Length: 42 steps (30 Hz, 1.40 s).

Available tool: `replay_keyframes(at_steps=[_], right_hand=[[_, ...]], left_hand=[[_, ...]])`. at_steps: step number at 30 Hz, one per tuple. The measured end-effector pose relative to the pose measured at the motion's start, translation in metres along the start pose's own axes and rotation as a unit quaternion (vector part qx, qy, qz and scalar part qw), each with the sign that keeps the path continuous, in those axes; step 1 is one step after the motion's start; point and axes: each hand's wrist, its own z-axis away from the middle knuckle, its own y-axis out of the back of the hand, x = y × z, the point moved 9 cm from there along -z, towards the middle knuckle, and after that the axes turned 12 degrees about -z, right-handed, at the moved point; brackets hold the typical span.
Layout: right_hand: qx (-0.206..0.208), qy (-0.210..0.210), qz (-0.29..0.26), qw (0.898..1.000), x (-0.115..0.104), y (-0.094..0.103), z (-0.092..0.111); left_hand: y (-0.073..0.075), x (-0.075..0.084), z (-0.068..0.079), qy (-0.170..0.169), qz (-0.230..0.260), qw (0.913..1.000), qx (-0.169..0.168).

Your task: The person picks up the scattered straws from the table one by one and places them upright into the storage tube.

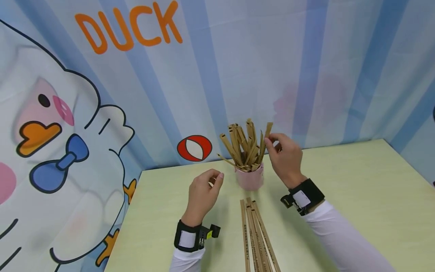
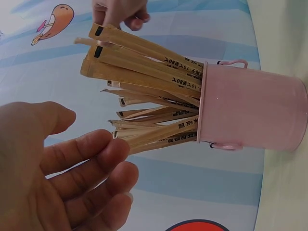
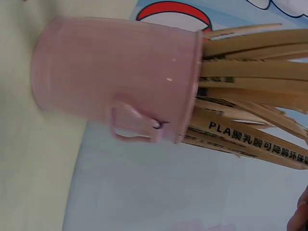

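Note:
A pink bucket [image 1: 249, 179] with small side handles stands on the table, packed with paper-wrapped straws [image 1: 238, 141]. Black print runs along their brown sleeves; one wrapped straw [image 3: 260, 139] is lettered "PLA". My right hand [image 1: 287, 156] pinches the upper part of a wrapped straw [image 1: 267, 132] at the bunch's right side. In the right wrist view only a bit of its fingers [image 3: 299, 214] shows at the edge. To the bucket's left hovers my left hand [image 1: 204, 190], fingers loosely bent and holding nothing. In the left wrist view its fingertips are close to the straws' ends.
More wrapped straws [image 1: 256, 238] lie in a loose, fanned row on the pale table [image 1: 357, 189] in front of the bucket. Behind the table hangs a blue striped cloth [image 1: 258, 68] with a printed duck and the word DUCK. Both wrists wear black straps with small cameras.

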Motion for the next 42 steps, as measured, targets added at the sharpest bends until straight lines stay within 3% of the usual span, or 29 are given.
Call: replay_keyframes(at_steps=[12, 16, 22, 30, 36, 42], right_hand=[[-0.129, -0.045, 0.057, 0.989, 0.022, -0.029, 0.029], [-0.153, -0.058, 0.064, 0.984, 0.026, -0.034, 0.034], [-0.144, -0.067, 0.05, 0.986, 0.025, -0.026, 0.033], [-0.091, -0.146, 0.023, 0.985, 0.035, 0.002, 0.052], [-0.126, -0.2, 0.019, 0.971, 0.048, 0.006, 0.079], [-0.149, -0.218, 0.023, 0.964, 0.056, 0.009, 0.092]], left_hand=[[-0.001, 0.001, -0.001, -0.002, 0.002, 1.0, 0.001], [0.0, 0.002, -0.001, -0.004, 0.002, 1.0, 0.002], [0.001, 0.002, -0.001, -0.003, -0.001, 1.0, 0.003], [-0.001, 0.002, 0.0, -0.006, 0.005, 1.0, 0.0], [-0.003, 0.006, 0.001, -0.011, 0.006, 0.9999, -0.007], [-0.005, 0.006, 0.001, -0.013, 0.003, 0.9999, -0.008]])
